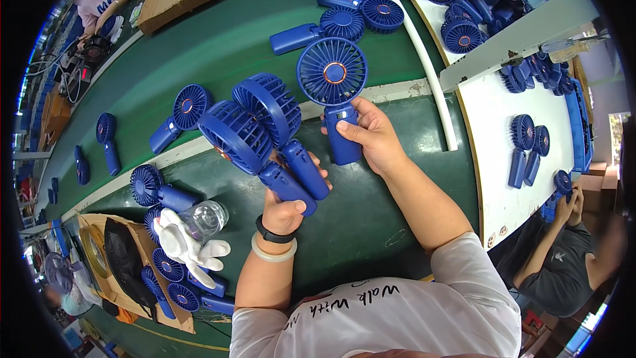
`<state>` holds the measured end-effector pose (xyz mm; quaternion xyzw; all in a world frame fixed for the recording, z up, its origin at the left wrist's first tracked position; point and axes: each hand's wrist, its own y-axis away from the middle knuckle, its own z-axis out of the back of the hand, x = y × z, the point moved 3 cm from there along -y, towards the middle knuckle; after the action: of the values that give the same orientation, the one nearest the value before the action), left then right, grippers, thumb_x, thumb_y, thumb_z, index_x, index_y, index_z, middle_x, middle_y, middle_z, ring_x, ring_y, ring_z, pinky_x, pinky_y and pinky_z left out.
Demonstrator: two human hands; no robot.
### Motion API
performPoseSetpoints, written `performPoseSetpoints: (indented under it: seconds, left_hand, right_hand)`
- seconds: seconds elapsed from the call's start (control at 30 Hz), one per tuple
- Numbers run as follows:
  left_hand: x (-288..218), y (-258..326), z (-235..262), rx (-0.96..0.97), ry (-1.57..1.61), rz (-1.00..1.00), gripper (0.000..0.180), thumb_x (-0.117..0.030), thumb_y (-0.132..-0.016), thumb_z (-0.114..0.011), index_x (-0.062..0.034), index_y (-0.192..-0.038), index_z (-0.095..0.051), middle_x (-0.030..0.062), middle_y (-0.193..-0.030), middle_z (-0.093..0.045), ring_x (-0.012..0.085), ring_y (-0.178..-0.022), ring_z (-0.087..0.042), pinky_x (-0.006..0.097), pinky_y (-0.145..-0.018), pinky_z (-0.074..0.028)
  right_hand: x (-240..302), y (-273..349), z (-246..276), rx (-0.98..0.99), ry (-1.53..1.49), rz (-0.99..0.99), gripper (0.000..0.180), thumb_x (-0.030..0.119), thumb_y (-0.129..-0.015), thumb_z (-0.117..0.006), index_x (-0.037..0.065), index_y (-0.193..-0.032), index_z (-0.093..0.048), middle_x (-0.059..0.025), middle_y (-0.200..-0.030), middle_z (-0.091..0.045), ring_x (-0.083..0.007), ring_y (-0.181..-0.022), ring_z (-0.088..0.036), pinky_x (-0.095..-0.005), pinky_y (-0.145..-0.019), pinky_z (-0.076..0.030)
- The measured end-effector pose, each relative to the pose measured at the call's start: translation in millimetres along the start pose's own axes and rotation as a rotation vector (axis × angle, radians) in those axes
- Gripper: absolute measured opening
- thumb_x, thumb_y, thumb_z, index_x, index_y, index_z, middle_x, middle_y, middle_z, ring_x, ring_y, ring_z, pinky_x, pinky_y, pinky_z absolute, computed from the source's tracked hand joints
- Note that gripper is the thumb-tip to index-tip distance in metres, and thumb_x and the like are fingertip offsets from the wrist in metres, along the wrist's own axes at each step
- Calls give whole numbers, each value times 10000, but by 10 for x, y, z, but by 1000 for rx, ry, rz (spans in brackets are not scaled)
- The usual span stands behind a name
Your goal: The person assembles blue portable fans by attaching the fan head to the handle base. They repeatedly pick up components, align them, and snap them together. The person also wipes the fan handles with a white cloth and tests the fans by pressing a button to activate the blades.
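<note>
My left hand grips the handles of two blue handheld fans at once, their round grilles fanned up and to the left. A black band and a pale bangle circle that wrist. My right hand holds a third blue handheld fan upright by its handle, with the thumb pressed on the front and the grille facing me. Both hands hover over the green conveyor belt.
More blue fans lie on the belt, with a cluster at the far end. A white glove and clear bottle rest on a cardboard box of fans at left. White tables at right carry fans. Other people work nearby.
</note>
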<state>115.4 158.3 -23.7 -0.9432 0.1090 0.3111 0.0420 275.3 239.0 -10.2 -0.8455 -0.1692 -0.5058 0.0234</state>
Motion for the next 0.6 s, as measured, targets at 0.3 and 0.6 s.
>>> performPoseSetpoints:
  seconds: [0.3, 0.6]
  left_hand:
    - [30, 1, -6, -72, -152, 34, 849, -47, -589, -774, -70, -1314, -335, 131, -1207, -464, 273, -1098, -524, 430, -878, -496]
    - [13, -18, -15, -53, -196, -1, 891, -39, -581, -760, -59, -1353, -315, 103, -1296, -413, 253, -1159, -465, 421, -940, -438]
  right_hand:
    - [-71, -1, 11, -8, 16, -8, 399, 51, -819, -625, 27, -1195, -496, -97, -1033, -623, -183, -943, -606, -313, -858, -466]
    - [-199, 11, -7, -10, -109, -49, 387, 38, -822, -613, 31, -1182, -472, -86, -1023, -606, -173, -922, -605, -317, -840, -484]
